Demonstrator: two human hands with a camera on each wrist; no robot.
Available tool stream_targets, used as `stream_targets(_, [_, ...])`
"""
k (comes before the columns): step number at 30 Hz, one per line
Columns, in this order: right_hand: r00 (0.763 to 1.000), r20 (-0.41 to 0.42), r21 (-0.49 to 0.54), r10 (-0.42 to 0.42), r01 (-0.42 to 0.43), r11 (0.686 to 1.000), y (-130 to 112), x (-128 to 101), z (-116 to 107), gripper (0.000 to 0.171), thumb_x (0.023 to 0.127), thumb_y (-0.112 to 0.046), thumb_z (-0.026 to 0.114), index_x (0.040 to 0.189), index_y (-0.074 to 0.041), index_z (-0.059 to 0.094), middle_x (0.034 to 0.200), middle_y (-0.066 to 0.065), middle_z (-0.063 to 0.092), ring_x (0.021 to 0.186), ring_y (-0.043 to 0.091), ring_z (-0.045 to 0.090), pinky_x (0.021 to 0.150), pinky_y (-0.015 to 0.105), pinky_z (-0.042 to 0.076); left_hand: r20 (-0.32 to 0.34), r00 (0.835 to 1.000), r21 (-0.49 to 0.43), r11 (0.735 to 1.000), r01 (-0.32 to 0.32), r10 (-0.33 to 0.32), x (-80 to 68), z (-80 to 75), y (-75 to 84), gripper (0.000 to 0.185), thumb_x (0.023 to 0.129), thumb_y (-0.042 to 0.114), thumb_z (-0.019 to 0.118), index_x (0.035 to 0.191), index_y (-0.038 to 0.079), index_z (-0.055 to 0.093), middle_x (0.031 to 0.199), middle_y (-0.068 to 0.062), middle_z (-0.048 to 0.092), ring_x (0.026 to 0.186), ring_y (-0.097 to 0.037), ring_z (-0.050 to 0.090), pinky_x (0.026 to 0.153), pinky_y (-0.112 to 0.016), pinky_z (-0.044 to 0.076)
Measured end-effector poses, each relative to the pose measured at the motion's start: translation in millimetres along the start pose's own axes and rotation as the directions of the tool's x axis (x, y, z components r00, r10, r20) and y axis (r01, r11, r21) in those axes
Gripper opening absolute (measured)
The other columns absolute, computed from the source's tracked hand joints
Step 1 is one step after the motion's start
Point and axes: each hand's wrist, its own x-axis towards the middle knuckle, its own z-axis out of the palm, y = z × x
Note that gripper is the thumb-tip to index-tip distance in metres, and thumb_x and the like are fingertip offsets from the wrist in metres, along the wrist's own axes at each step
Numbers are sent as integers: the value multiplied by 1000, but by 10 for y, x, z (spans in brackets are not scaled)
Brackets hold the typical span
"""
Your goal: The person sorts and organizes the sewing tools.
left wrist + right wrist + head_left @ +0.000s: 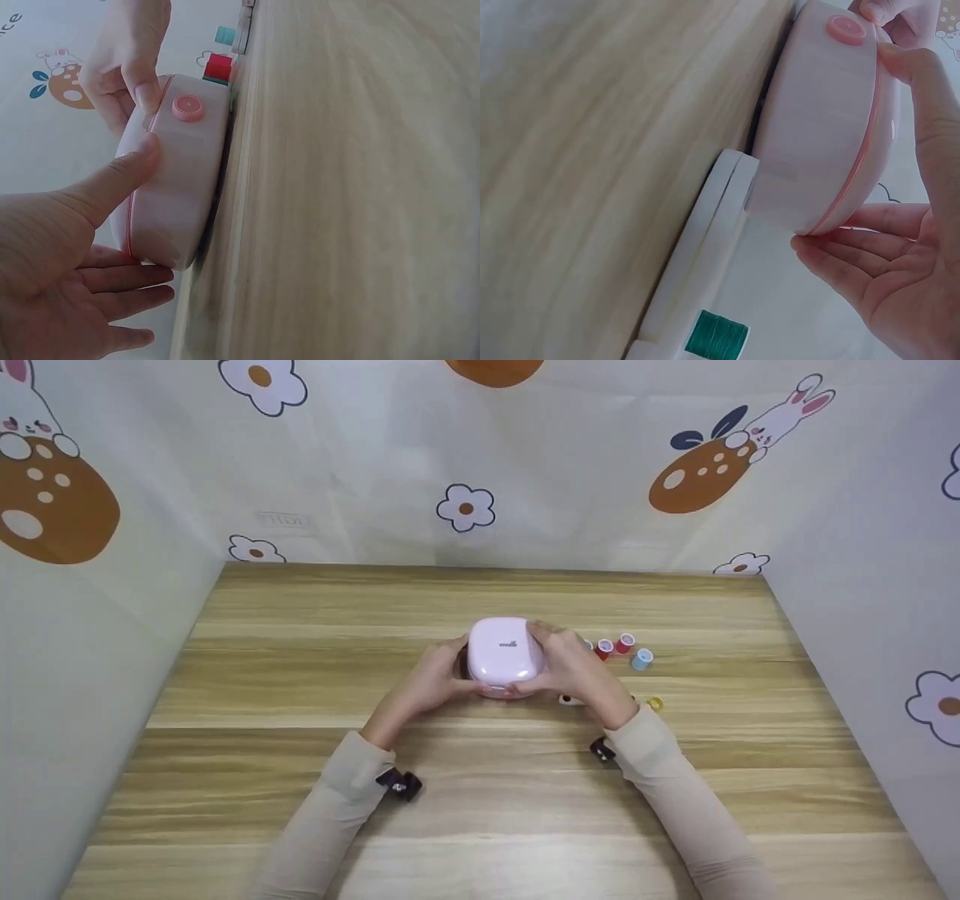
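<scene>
Case (504, 649) sits on the wood-grain table (285, 765), gripped between the left hand (437, 675) and right hand (568, 661); spools (625, 645) are near the latter. Pale rabbit-and-flower walls (375, 457) enclose the back and sides.

High head view, facing down, close wrist views, tilted sideways — sharing pink case (504, 651)
</scene>
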Motion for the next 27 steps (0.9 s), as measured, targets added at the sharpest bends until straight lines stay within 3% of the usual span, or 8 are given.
stream_targets(7, [1000,-11,-12,10,-11,1000,-9,20,-2,84,66,-36,97,126,11,62,103,24,73,87,35,72,77,45,65,-13,999,7,999,-35,35,15,-5,-3,88,83,26,92,149,-13,48,132,-31,67,119,-39,67,110,-50,53])
stream_targets(11, [999,15,5,41,-42,999,-2,28,-21,91,66,-35,97,133,13,58,119,30,70,103,42,72,91,49,64,-17,999,6,999,-43,43,21,-3,-13,89,83,26,92,149,-13,48,133,-31,67,119,-39,67,110,-50,53])
stream_targets(16, [989,99,22,111,-114,993,41,65,-33,112,67,-40,98,149,14,44,143,36,51,127,50,59,111,58,51,-10,999,10,999,-31,31,18,-3,-19,90,83,27,92,150,-12,48,138,-31,64,125,-40,65,113,-49,51])
stream_targets(21, [982,165,48,97,-106,993,84,111,-18,119,68,-44,96,152,16,38,148,39,47,134,52,53,116,59,46,8,1000,17,1000,-4,4,14,-7,-21,92,83,30,92,151,-12,46,141,-31,62,129,-41,63,117,-49,48])
stream_targets(27, [984,149,52,94,-103,993,76,137,-26,117,64,-44,97,149,17,43,145,38,53,133,51,56,115,57,47,-1,1000,2,1000,-10,10,12,-12,-30,91,82,30,92,150,-12,48,139,-30,64,128,-39,64,116,-48,48])
